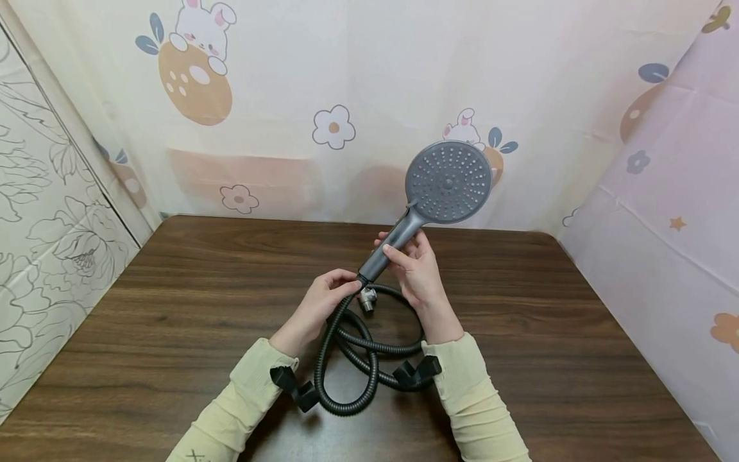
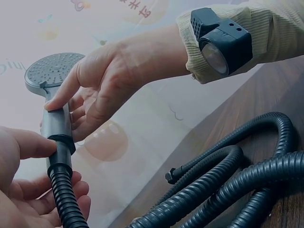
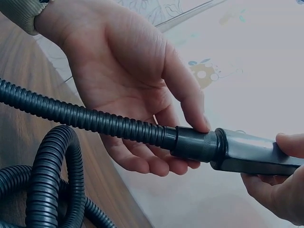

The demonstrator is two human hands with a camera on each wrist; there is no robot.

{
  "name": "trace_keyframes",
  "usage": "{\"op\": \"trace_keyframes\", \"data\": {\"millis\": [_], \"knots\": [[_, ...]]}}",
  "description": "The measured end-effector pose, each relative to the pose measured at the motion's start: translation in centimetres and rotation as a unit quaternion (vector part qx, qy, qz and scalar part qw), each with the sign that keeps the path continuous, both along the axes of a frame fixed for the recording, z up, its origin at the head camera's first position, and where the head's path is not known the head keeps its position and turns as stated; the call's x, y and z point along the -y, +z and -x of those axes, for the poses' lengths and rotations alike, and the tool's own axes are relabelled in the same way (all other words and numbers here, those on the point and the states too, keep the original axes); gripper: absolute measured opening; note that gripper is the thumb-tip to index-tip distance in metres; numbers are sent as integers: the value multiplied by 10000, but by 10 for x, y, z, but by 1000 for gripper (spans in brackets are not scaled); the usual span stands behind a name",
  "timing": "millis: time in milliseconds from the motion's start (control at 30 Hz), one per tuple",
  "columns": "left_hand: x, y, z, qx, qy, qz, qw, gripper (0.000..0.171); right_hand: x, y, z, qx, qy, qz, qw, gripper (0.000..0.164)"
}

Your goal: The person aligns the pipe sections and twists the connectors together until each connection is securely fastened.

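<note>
A grey shower head [image 1: 448, 183] is held up at a tilt, its round nozzle face toward the head camera. My right hand [image 1: 420, 273] grips its handle [image 1: 392, 247], thumb on the front and fingers behind. At the handle's lower end, my left hand [image 1: 323, 301] pinches the black hose connector [image 3: 194, 143] between thumb and fingers. The connector sits right against the handle's end. From it the ribbed black shower hose [image 1: 329, 350] runs down and lies in loops between my forearms. In the left wrist view a hose end [image 2: 174, 175] shows among the coils.
A small chrome fitting [image 1: 367, 300] lies on the brown wooden table [image 1: 173, 333] just beyond the left fingertips. Patterned curtains [image 1: 277, 83] hang behind the table and along both sides. Black wrist cameras [image 1: 297, 388] are strapped at both sleeves.
</note>
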State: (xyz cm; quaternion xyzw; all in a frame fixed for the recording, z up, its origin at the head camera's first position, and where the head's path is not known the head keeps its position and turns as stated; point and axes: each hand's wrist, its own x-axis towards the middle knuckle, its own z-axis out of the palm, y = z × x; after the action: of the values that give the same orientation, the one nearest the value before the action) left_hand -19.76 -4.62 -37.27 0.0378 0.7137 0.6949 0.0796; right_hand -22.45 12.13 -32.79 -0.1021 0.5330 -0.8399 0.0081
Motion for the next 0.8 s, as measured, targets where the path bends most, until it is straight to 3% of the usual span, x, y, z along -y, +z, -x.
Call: {"op": "trace_keyframes", "data": {"millis": [167, 467, 800], "knots": [[0, -1, 0, -158, 106, 57, 9998, 26, 1, 0, 0, -5, 19, 11, 10000, 48], [-1, 0, -2, 214, -199, -76, 9995, 32, 1, 0, 0, 1, 45, 6, 10000, 49], [0, 1, -1, 180, -256, -229, 9992, 26, 0, 1, -1, 69, 10, 35, 10000, 51]]}}
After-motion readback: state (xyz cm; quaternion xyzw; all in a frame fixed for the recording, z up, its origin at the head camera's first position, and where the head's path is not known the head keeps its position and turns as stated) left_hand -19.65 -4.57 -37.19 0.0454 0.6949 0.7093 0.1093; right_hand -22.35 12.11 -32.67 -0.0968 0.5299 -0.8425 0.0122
